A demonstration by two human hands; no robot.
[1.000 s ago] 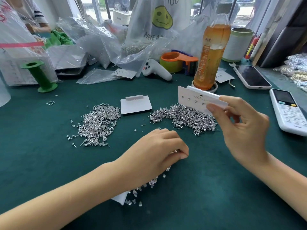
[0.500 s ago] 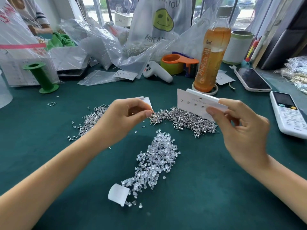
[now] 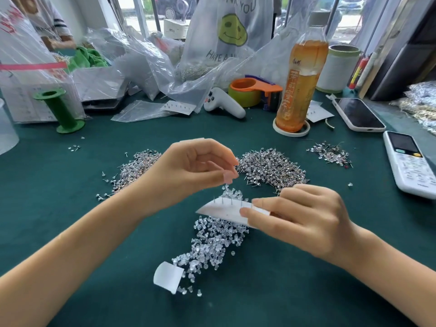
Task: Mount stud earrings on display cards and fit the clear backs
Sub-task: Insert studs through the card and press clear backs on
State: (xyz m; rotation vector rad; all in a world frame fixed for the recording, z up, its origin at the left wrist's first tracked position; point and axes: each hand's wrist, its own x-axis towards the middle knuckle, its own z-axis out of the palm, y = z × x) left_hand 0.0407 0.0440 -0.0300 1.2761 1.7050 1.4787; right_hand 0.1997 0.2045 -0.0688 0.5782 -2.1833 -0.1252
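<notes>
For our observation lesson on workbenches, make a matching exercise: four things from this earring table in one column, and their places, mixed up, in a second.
Things
1. display card
2. tea bottle
3. green spool
4. clear backs

Places
A. far left of the table
B. heaped on the cloth under the card
C. held in the right hand, posts pointing up
D. standing on a white coaster

Pairs: 1-C, 2-D, 3-A, 4-B
</notes>
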